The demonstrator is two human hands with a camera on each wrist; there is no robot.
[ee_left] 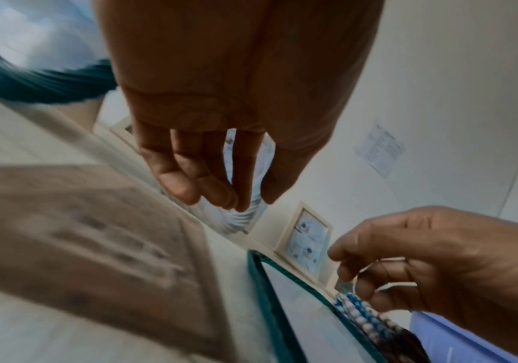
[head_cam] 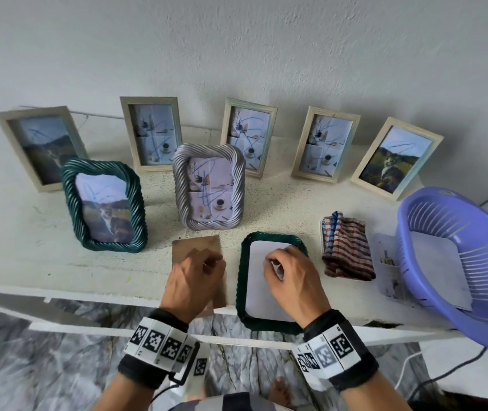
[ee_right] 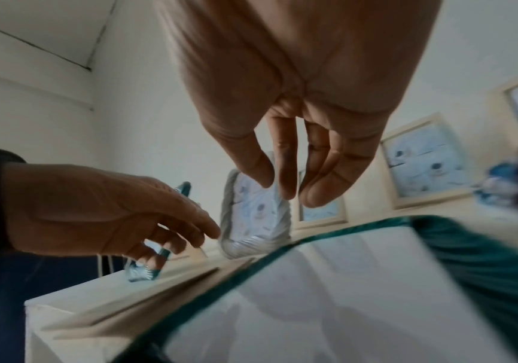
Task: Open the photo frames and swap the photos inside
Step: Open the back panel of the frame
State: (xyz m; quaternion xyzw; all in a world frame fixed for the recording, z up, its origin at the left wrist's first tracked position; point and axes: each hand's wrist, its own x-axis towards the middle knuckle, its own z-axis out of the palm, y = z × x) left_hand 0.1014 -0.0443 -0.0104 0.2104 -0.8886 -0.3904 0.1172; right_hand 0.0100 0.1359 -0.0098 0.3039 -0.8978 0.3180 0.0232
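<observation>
A dark green frame [head_cam: 269, 323] with a twisted, rope-like rim lies face down on the white bench [head_cam: 44, 262], directly under the right hand [head_cam: 291, 280], its near end reaching past the bench's edge. Inside the rim lies a plain white sheet [head_cam: 263, 295], the photo's blank back as far as can be told; its picture side is hidden. The right hand hovers over the sheet's far part with fingers loosely curled and thumb close to the fingertips; the right wrist view shows nothing between them, so it is relaxed and empty. Just to the left of that hand lies a brown backing board [head_cam: 196, 247], flat on the bench beside the frame, its near part covered by the left hand [head_cam: 195, 280]. The left hand hangs over the board with its fingers drooping together, holding nothing; whether the fingertips touch the board cannot be told, and the board is smeared by blur in the left wrist view. Beyond both hands stand a silver twisted frame [head_cam: 209, 186] and a second green twisted frame [head_cam: 104, 204], each upright with a photo showing.
</observation>
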